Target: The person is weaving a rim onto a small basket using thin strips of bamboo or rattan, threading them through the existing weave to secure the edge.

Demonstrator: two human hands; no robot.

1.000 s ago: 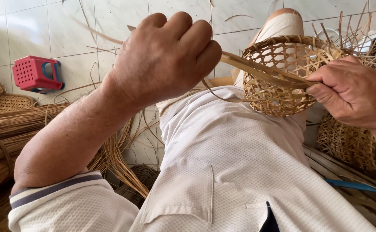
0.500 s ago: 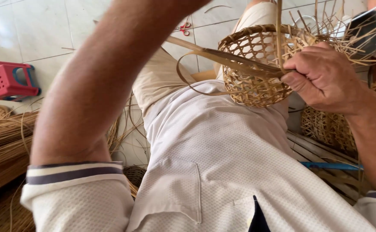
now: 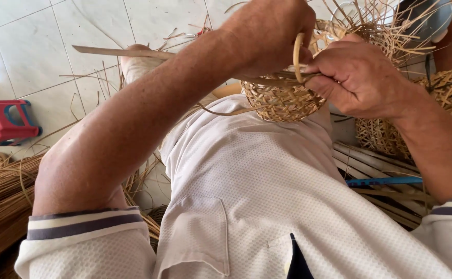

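A small round woven bamboo basket [image 3: 280, 101] rests on my lap, its loose strip ends sticking up at the rim. My left hand [image 3: 267, 33] reaches across over the basket's rim and grips a flat bamboo strip [image 3: 117, 51] that runs off to the left. My right hand [image 3: 357, 75] holds the basket's right side, pinching a curled loop of strip [image 3: 298, 57] at the rim. The two hands touch above the basket.
A red plastic stool [image 3: 1, 121] lies on the white tiled floor at the left. Bundles of bamboo strips [image 3: 1, 191] lie at the lower left. Another woven basket [image 3: 443, 103] and flat slats with a blue tool [image 3: 383, 182] are at the right.
My left hand has come down from a raised position and returned to the basket's rim. The basket and my right hand sit slightly higher in view, and a strip is now looped at the rim.
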